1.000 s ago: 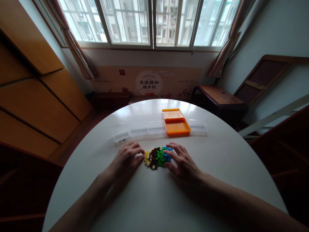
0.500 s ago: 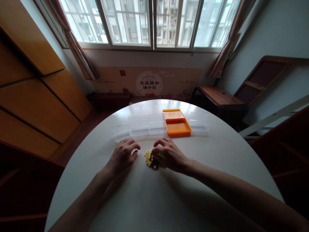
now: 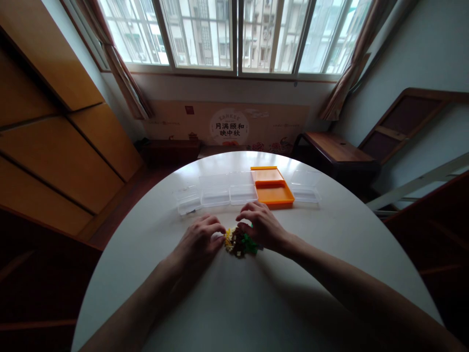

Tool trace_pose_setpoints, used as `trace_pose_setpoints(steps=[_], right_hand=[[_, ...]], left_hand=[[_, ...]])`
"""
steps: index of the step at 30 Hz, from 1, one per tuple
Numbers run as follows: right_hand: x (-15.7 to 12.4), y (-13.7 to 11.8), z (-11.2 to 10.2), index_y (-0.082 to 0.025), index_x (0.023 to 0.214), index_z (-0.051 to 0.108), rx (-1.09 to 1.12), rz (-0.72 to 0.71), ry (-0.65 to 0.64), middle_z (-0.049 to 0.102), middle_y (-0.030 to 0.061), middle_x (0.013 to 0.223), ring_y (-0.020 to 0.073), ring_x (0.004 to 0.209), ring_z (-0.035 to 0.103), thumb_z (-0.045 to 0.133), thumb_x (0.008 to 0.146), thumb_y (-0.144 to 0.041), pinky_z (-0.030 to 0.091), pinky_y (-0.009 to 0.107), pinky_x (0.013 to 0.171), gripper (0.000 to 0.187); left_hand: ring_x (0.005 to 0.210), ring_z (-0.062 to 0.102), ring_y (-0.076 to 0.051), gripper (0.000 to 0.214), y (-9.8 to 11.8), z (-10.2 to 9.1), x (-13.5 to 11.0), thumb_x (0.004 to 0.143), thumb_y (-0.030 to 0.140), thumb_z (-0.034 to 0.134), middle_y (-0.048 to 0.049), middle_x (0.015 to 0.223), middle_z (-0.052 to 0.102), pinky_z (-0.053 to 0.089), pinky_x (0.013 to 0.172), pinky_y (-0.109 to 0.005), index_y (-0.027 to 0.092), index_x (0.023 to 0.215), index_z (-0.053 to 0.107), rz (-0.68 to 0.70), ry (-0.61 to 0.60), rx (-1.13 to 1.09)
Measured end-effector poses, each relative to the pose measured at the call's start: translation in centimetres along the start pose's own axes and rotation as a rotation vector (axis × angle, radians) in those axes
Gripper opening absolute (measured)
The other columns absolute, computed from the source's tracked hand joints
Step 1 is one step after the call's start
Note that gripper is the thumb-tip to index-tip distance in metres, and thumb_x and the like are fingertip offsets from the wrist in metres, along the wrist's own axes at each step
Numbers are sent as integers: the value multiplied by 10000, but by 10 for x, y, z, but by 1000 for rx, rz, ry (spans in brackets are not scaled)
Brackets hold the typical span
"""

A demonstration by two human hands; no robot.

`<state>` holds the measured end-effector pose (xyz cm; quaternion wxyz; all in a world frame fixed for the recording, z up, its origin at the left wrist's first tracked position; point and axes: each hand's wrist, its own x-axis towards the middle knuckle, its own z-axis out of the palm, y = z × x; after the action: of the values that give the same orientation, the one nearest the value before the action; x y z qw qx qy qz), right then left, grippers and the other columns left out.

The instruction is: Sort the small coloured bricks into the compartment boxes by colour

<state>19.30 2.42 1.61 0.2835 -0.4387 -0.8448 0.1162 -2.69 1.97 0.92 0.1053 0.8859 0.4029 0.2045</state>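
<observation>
A small pile of tiny coloured bricks (image 3: 238, 242), yellow, brown and green, lies on the round white table (image 3: 256, 303). My left hand (image 3: 200, 242) rests at the pile's left edge, fingers curled with their tips touching the yellow pieces. Over the right part of the pile lies my right hand (image 3: 261, 226), fingers bent down onto the bricks and hiding some of them. Whether either hand pinches a piece is hidden.
Behind the pile stands a row of clear plastic boxes (image 3: 216, 195), an orange tray (image 3: 273, 189) and another clear box (image 3: 306, 193). A dark wooden side table (image 3: 337, 151) stands at the right. Wooden panels line the left, windows the back.
My right hand moved left over the pile, covering the blue and green bricks. My left hand drew back a little, then returned to the pile's left edge.
</observation>
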Motion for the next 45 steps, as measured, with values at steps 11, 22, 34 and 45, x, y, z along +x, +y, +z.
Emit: trace_pose_setpoints(steps=[11,22,34,45], right_hand=[[-24,4,-17,-195,879,729,338,144,86,655,51,880,175,839,606,642,821,-168,488,340,799,108],[-28,-5,-9,-166,879,755,844,208,56,646,55,841,153,740,644,639,823,-284,553,290,671,175],[-32,0,-13,-189,849,724,548,97,165,668,25,822,132,727,641,634,815,-155,520,256,680,102],[-40,150,-94,-129,851,729,-34,427,697,706,100,870,216,781,650,592,825,-323,510,342,699,239]], left_hand=[[797,558,-154,90,19,4,10,879,208,585,-34,809,625,474,737,-293,190,828,657,92,362,-90],[723,548,-142,53,47,19,15,856,226,632,-15,746,633,478,662,-284,210,811,654,162,557,-115],[719,524,-146,38,47,24,15,825,217,669,-8,740,633,472,694,-284,208,802,640,195,542,-34],[747,535,-164,62,40,24,18,827,186,645,-30,753,635,466,706,-296,184,765,643,168,494,35]])
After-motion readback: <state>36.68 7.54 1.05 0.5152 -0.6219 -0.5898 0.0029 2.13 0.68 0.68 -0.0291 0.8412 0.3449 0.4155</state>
